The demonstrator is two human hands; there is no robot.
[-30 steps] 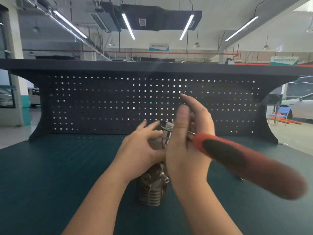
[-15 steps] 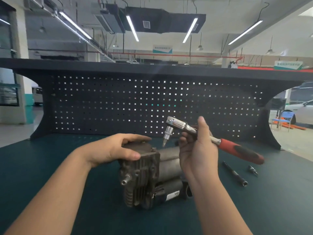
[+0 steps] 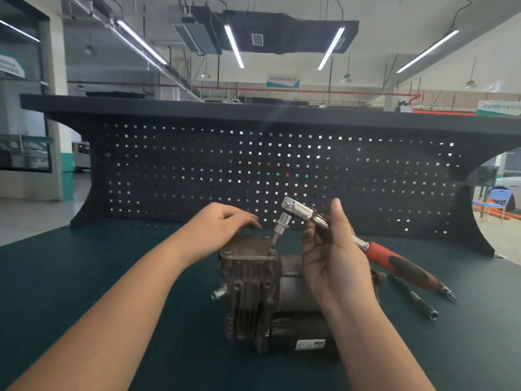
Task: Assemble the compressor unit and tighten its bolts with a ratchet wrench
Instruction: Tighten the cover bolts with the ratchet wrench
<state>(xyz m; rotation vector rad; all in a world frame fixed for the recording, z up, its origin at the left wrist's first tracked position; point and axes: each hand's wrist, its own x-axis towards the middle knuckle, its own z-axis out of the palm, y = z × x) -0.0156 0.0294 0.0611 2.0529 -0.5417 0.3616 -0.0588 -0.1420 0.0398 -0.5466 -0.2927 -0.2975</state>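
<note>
Ratchet wrench point(image 3: 324, 221) gripped in right hand point(image 3: 335, 258), bit on compressor point(image 3: 253, 280) bolt (top corner); left hand point(image 3: 217, 230) rests loosely curled beside it.

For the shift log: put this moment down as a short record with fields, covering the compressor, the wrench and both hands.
compressor unit: stands on the green bench mat, finned head toward the camera, bolts visible in its top plate
ratchet wrench: tilted, red handle to the right, bit tip at a bolt on the top plate's back right corner
right hand: grips the wrench's metal shaft
left hand: rests on the unit's top, fingers loosely bent
loose tools: extension bar on the mat, right of the unit
</note>
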